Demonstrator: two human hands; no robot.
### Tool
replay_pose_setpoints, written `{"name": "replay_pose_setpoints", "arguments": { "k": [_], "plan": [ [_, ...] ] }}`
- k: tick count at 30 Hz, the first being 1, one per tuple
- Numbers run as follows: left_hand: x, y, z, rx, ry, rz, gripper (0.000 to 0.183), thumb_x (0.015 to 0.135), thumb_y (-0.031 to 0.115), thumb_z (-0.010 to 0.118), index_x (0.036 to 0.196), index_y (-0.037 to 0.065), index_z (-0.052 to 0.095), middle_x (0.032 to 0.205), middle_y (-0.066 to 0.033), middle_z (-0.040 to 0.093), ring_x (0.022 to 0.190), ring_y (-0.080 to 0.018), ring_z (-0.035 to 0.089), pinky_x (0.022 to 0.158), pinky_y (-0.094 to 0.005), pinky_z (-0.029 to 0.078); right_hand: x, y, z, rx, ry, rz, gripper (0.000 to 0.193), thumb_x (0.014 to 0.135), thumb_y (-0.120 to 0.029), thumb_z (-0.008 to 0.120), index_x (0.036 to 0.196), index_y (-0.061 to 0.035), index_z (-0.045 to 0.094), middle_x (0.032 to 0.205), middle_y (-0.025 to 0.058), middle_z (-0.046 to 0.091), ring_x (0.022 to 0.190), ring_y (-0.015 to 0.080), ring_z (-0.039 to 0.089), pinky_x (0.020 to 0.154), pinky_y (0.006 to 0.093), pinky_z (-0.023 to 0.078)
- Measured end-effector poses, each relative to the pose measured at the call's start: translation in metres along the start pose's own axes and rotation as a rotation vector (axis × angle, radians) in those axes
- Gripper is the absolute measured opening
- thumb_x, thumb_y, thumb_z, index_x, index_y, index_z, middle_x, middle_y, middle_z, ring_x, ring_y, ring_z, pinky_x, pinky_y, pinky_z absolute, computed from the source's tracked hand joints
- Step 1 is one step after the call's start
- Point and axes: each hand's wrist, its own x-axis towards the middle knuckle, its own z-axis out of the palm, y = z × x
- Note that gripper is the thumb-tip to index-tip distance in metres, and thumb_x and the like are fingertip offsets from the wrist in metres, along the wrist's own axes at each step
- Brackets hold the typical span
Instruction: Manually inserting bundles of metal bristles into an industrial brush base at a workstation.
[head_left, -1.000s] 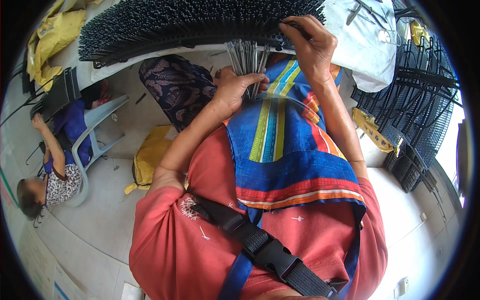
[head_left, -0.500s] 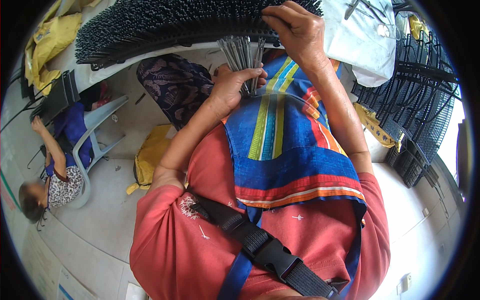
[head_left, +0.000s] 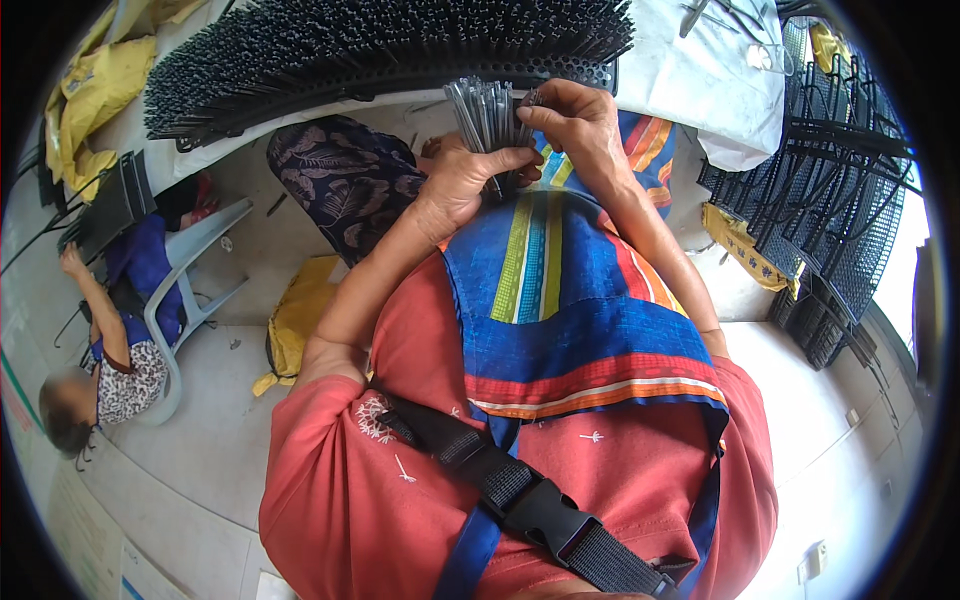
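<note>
Rods: a bundle of thin grey metal rods [head_left: 487, 112] stands nearly upright in front of the person's chest, its top ends reaching up to the near edge of the counter [head_left: 660, 60].
Left hand: the left hand [head_left: 462, 180] wraps the lower part of the bundle, fingers pressed together around it.
Right hand: the right hand [head_left: 578, 128] sits just beside the bundle on its right, thumb and forefinger pinching one rod near the top; the other fingers curl in.
Rack: a long dark panel bristling with upright rods [head_left: 380, 45] lies across the counter, its front edge just above the bundle and both hands.
Counter edge: the white-covered counter runs along the top of the view; the hands work right at its near edge, over the lap.
Apron: a striped blue, green and red apron [head_left: 570, 300] hangs under the hands.
Room left: open pale floor [head_left: 220, 440] lies to the person's left, with a yellow bag [head_left: 300, 315] on it and patterned trousers [head_left: 345, 185] near the left forearm.
Room right: stacked black wire baskets [head_left: 830, 210] crowd the right side, well apart from the right elbow.
Other person: someone sits on a grey chair [head_left: 185, 290] at far left, well apart from the hands.
</note>
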Motion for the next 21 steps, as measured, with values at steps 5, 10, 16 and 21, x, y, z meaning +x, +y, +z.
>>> {"name": "replay_pose_setpoints", "arguments": {
  "k": [5,10,16,21],
  "plan": [
    [0.005,-0.002,-0.001,-0.079,0.197,-0.12,0.021,0.084,0.005,0.065,0.105,0.0,0.065,0.085,-0.0094,0.069,0.073,-0.019,0.067,0.065,-0.0314,0.057,-0.001,-0.007,-0.015,0.273,0.202,-0.07,0.007,0.083,-0.006,0.068,0.086,0.0002,0.068,0.064,-0.0014,0.058,0.052,0.0036,0.045,0.046,0.0194,0.034],
    [0.003,0.0,0.007,0.009,0.077,-0.072,0.029,0.083,0.003,0.065,0.112,-0.001,0.062,0.085,-0.0118,0.069,0.07,-0.0182,0.067,0.065,-0.0297,0.055,0.008,-0.017,-0.047,0.257,0.474,-0.473,0.01,0.083,-0.008,0.07,0.089,0.0006,0.07,0.064,-0.0002,0.059,0.055,0.0059,0.051,0.05,0.0211,0.04],
    [0.02,-0.004,0.01,-0.009,0.052,-0.058,0.021,0.082,0.001,0.064,0.103,-0.003,0.062,0.088,-0.0161,0.069,0.072,-0.0214,0.068,0.064,-0.0308,0.055,0.023,-0.021,-0.046,0.022,0.506,-0.674,0.008,0.083,0.002,0.068,0.09,-0.0003,0.071,0.074,-0.0005,0.062,0.058,0.0035,0.05,0.051,0.017,0.038],
    [0.025,-0.009,0.008,-0.076,0.142,-0.127,0.018,0.081,0.0,0.064,0.098,-0.005,0.062,0.085,-0.0163,0.069,0.07,-0.0225,0.068,0.062,-0.0316,0.055,0.025,-0.019,-0.049,0.016,0.503,-0.686,0.008,0.082,0.001,0.069,0.09,-0.0013,0.072,0.075,-0.001,0.063,0.058,0.003,0.05,0.051,0.017,0.038]
  ]
}}
